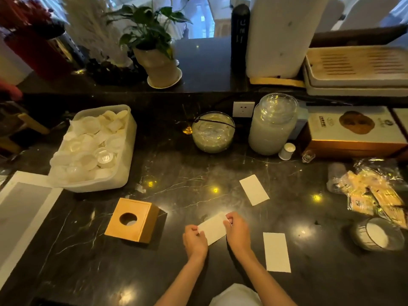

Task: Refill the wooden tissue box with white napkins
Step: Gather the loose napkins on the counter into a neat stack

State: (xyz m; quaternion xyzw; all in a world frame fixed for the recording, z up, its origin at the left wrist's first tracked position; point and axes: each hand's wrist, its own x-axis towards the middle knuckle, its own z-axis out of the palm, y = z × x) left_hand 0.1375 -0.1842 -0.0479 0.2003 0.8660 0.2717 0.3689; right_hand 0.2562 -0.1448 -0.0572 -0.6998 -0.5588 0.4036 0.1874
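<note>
Your dark counter (88,261) carries everything. Toward its left stands a white tub (99,186) of pale round pieces. Just in front of the tub sits the wooden box (123,230), round hole facing up, apart from your hands on their left. Your left hand (195,238) and right hand (237,229) each pinch one end of a white napkin (213,228), stretched slantwise between them. The far napkin (254,190) lies flat beyond your right hand; the near napkin (276,252) lies flat beside your right forearm.
</note>
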